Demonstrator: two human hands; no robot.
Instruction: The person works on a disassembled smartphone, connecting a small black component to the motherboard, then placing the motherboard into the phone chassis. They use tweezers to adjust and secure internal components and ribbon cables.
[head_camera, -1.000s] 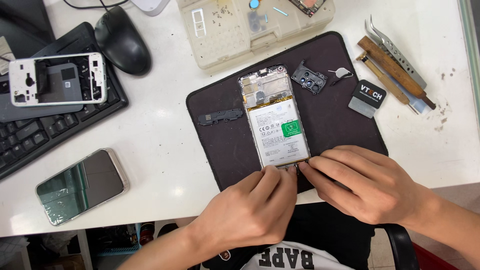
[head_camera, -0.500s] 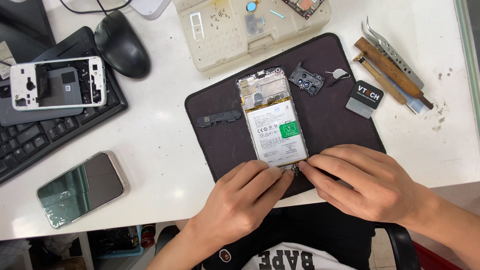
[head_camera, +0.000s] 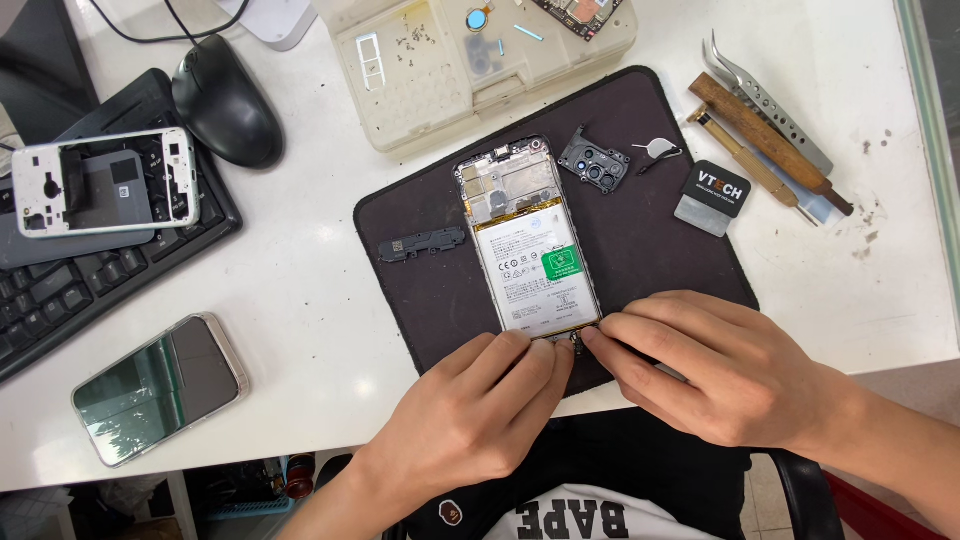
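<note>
An opened phone (head_camera: 528, 250) lies back up on a dark work mat (head_camera: 660, 240), showing its white battery with a green label. My left hand (head_camera: 470, 415) and my right hand (head_camera: 715, 370) meet at the phone's near end. Their fingertips press on a small part at the bottom edge. What lies under the fingertips is hidden. A black camera cover (head_camera: 595, 162) lies on the mat right of the phone's top. A dark narrow cover piece (head_camera: 422, 243) lies on the mat to its left.
A clear parts tray (head_camera: 470, 60) with screws stands at the back. Tweezers (head_camera: 765, 100), a wooden-handled tool (head_camera: 760, 135) and a black opening card (head_camera: 715, 195) lie right. On the left lie a mouse (head_camera: 228, 100), keyboard (head_camera: 90, 280), white phone frame (head_camera: 105, 182) and whole phone (head_camera: 158, 388).
My left hand has shifted slightly right along the phone's bottom edge, fingertips closer to my right hand. The view has drifted a little; the phone stays put.
</note>
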